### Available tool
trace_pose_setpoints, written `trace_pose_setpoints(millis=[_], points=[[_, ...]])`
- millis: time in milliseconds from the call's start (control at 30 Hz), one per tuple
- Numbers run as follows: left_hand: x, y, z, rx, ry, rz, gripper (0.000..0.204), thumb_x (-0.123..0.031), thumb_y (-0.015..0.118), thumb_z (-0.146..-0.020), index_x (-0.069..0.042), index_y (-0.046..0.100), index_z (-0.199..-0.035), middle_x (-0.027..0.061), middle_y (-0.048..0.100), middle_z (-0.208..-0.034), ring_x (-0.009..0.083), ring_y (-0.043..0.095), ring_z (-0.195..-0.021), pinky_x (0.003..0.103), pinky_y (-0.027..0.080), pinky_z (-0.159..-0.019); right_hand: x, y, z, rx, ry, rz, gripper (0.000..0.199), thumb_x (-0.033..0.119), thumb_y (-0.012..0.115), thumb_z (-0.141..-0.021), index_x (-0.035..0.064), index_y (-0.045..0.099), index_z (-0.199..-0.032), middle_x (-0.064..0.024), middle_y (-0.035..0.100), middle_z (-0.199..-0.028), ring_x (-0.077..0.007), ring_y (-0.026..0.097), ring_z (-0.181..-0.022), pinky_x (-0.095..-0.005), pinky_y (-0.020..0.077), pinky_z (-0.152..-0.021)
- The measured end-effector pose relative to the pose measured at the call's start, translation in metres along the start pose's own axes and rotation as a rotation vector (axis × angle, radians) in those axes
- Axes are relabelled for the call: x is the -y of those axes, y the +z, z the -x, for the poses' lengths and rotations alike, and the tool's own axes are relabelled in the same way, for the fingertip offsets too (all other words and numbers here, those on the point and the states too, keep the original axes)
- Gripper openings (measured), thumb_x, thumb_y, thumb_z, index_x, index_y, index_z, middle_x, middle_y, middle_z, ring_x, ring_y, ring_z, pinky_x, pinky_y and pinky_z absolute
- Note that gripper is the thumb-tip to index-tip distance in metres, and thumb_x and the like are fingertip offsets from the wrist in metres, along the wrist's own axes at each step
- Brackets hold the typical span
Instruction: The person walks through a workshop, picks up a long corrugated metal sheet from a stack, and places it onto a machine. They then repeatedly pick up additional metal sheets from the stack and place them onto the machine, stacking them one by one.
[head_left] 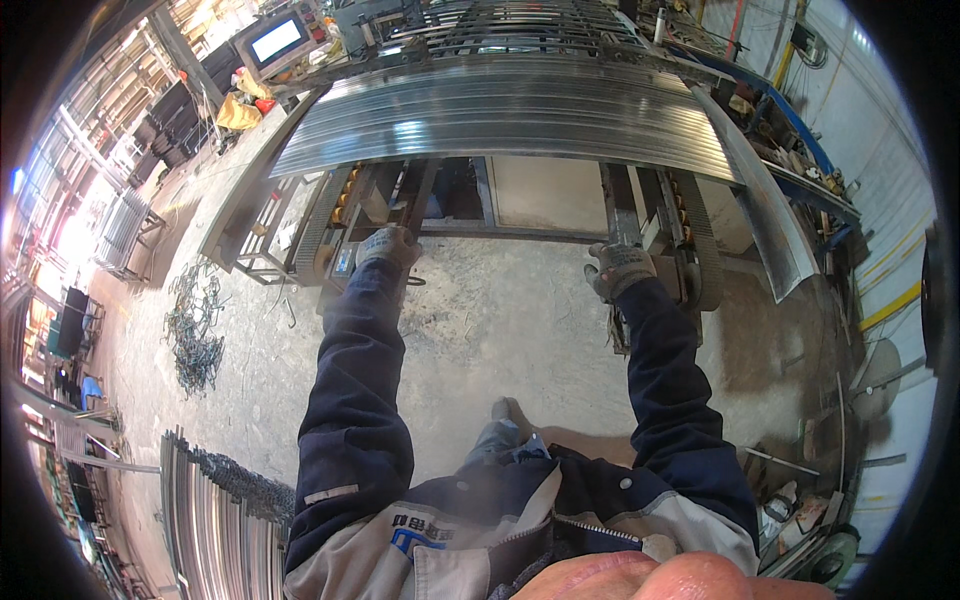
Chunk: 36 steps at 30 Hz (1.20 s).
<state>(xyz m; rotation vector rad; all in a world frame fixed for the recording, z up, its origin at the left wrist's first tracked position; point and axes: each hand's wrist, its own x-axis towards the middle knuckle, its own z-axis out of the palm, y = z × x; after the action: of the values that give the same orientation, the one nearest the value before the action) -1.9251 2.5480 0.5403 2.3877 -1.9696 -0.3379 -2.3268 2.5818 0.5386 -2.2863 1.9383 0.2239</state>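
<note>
My left hand (390, 247), in a grey work glove, is at the near end of the left metal rail (412, 195) of a machine. Its fingers look curled, and what they hold, if anything, is hidden. By the near end of the right rail (620, 200) is my right hand (622, 272), also gloved, with thumb and fingers bent but apart and nothing visible in them. Beyond both hands, a wide stack of long shiny metal profiles (500, 120) lies across the machine, above the rails.
Sloping metal side plates (752, 190) flank the profiles. A lit screen (276, 40) stands far left. Tangled strapping (195, 330) lies on the concrete floor (480, 330). Upright-looking bundled metal strips (215, 520) are near left; a white wall (895, 180) runs along the right.
</note>
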Motion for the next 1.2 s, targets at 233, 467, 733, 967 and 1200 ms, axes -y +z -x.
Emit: trace_pose_setpoints(millis=[233, 467, 733, 967, 1200], points=[[0.002, 0.0, -0.002, 0.0, -0.001, -0.004, 0.039, -0.043, 0.072, -0.081, -0.018, 0.075, -0.111, 0.0091, 0.073, -0.117, 0.0292, 0.068, -0.111, 0.042, 0.051, -0.098, 0.0, -0.002, -0.002, 0.007, 0.01, -0.033, 0.057, 0.046, 0.057, -0.093, 0.0195, 0.056, -0.143, -0.0143, 0.062, -0.138, -0.0334, 0.06, -0.126, -0.0451, 0.0479, -0.107], [0.002, 0.0, -0.004, 0.021, -0.024, 0.029, 0.039, -0.042, 0.071, -0.081, -0.017, 0.076, -0.11, 0.0099, 0.073, -0.116, 0.0296, 0.068, -0.111, 0.042, 0.05, -0.099, -0.001, 0.002, -0.007, 0.015, -0.002, -0.014, 0.055, 0.046, 0.053, -0.096, 0.0171, 0.056, -0.143, -0.0141, 0.062, -0.138, -0.0323, 0.061, -0.126, -0.0452, 0.0471, -0.108], [-0.003, -0.006, 0.003, 0.019, -0.019, 0.011, 0.04, -0.043, 0.071, -0.081, -0.016, 0.075, -0.111, 0.0104, 0.071, -0.119, 0.0293, 0.067, -0.113, 0.041, 0.05, -0.099, -0.002, 0.001, -0.005, 0.001, -0.002, -0.033, 0.055, 0.046, 0.055, -0.095, 0.0183, 0.057, -0.142, -0.0137, 0.062, -0.138, -0.0326, 0.06, -0.125, -0.0441, 0.0479, -0.107], [0.008, 0.004, -0.006, 0.002, 0.039, -0.027, 0.042, -0.046, 0.069, -0.082, -0.017, 0.075, -0.112, 0.0136, 0.072, -0.117, 0.0317, 0.068, -0.112, 0.044, 0.051, -0.098, -0.003, 0.004, -0.001, -0.074, -0.038, -0.09, 0.053, 0.042, 0.055, -0.093, 0.0106, 0.062, -0.134, -0.0169, 0.067, -0.128, -0.0323, 0.065, -0.119, -0.0446, 0.0499, -0.103], [0.014, 0.014, -0.017, -0.009, 0.012, 0.014, 0.04, -0.044, 0.07, -0.081, -0.018, 0.075, -0.111, 0.0139, 0.073, -0.114, 0.0333, 0.068, -0.11, 0.045, 0.052, -0.096, -0.006, 0.006, -0.008, 0.006, -0.039, -0.024, 0.055, 0.046, 0.054, -0.093, 0.0164, 0.058, -0.14, -0.0162, 0.063, -0.136, -0.0337, 0.062, -0.122, -0.0443, 0.0478, -0.106]])
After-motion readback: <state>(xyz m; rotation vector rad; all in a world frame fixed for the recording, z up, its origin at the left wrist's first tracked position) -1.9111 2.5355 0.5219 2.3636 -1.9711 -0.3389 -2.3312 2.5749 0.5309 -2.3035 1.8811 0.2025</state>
